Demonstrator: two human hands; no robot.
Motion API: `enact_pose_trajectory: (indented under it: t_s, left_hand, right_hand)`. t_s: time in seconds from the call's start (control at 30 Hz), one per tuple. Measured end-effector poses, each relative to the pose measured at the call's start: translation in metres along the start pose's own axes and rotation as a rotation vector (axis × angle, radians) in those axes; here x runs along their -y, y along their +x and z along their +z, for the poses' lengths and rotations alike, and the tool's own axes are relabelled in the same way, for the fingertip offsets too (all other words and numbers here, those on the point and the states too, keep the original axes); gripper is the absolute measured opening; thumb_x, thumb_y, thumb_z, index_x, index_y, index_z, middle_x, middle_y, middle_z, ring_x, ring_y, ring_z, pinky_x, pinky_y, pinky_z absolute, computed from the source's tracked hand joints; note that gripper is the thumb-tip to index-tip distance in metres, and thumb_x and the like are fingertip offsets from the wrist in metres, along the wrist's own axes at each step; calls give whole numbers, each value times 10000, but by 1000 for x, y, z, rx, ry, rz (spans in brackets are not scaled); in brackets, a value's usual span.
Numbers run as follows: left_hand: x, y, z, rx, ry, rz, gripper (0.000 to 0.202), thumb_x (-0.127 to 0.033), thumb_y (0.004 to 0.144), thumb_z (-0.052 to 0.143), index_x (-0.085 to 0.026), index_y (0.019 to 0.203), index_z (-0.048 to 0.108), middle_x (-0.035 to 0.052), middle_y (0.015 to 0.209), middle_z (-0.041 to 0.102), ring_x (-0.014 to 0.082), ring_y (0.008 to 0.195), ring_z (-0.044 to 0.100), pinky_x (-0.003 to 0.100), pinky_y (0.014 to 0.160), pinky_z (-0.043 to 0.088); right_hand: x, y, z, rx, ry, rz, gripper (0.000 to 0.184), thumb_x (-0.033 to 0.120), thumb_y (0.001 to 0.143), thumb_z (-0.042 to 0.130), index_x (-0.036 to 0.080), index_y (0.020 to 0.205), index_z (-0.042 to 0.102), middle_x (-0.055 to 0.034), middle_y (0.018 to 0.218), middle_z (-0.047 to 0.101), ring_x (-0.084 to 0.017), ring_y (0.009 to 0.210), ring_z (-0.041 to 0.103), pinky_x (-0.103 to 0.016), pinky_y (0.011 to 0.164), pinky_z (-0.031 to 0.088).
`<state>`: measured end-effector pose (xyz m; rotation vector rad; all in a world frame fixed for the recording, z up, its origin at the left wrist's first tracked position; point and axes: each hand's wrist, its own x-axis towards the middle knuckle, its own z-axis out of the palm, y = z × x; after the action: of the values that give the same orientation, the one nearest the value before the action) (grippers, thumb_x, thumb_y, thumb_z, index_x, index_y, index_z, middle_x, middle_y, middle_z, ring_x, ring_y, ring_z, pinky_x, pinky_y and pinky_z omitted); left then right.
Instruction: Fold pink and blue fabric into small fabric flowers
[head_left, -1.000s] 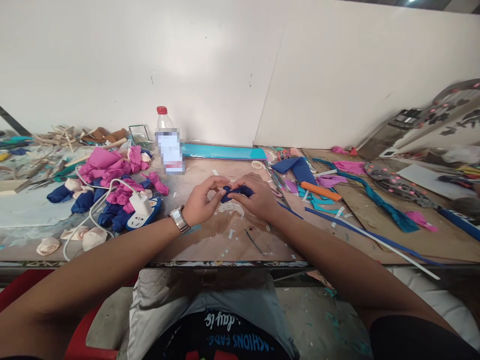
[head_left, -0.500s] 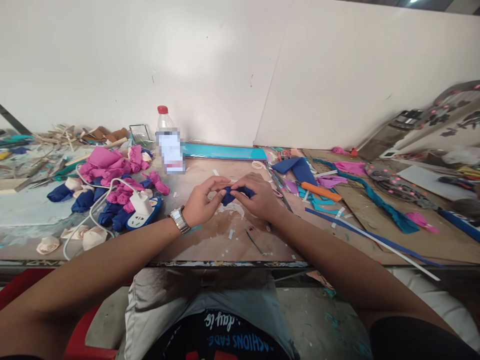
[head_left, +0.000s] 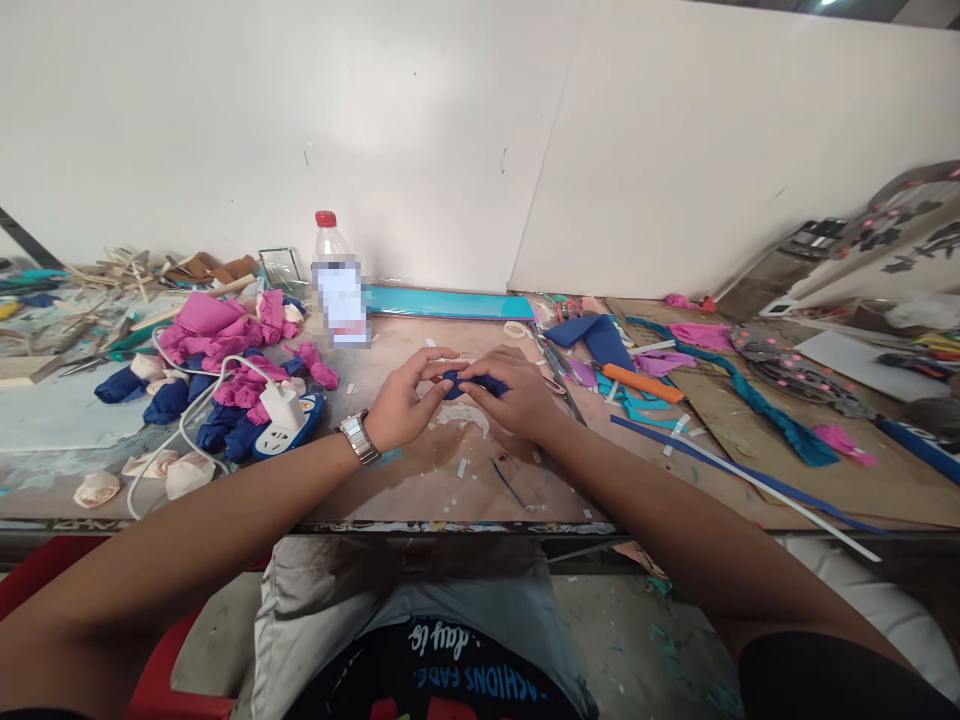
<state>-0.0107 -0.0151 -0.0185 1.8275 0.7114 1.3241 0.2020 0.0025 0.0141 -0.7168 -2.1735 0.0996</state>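
Between my two hands is a small piece of dark blue crumpled material (head_left: 454, 385), either fabric or paper; I cannot tell which. My left hand (head_left: 409, 400) pinches its left side between thumb and fingers, with a metal-band watch (head_left: 358, 438) on that wrist. From the right, my right hand (head_left: 511, 390) grips the same blue piece, its thumb close to the left thumb. Part of the blue piece is hidden behind the right fingers. Small pale scraps lie on the table (head_left: 420, 490) under both hands.
Left: pink crumpled pieces (head_left: 206, 325), blue bundles (head_left: 165, 402), a power strip (head_left: 279, 440) with a white plug and cable. Behind: a red-capped bottle (head_left: 327, 232), a phone (head_left: 343, 305), a turquoise strip (head_left: 450, 302). Right: an orange-handled tool (head_left: 643, 383), a white stick (head_left: 780, 492), blue cloth (head_left: 600, 340).
The fingers have shifted slightly on the blue piece, and its lower bit that hung between the thumbs now shows less. Both hands stay in nearly the same place.
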Motion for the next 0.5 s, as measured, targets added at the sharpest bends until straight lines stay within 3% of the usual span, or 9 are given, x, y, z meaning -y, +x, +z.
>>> enact_pose_trajectory:
  t_s: [0.3,0.5]
  left_hand:
    - [2,-1,0,37,-45,-30,453,-411,993,614,-230,1393,499,153,1281,720,269,1236,681,425,989,578]
    - [2,-1,-1,79,10,-16,484,-372,1010,583,-243,1462,464,155,1423,643,276,1352,607,478,1119,491]
  right_hand:
    - [-1,-1,1,9,-6,31,174,417,953,685,253,923,733,-36,879,774,-235,883,687,-420,890,463]
    - [-3,-2,2,11,-6,36,149,398,937,709,252,963,726,-43,938,783,-243,913,691,-425,893,467]
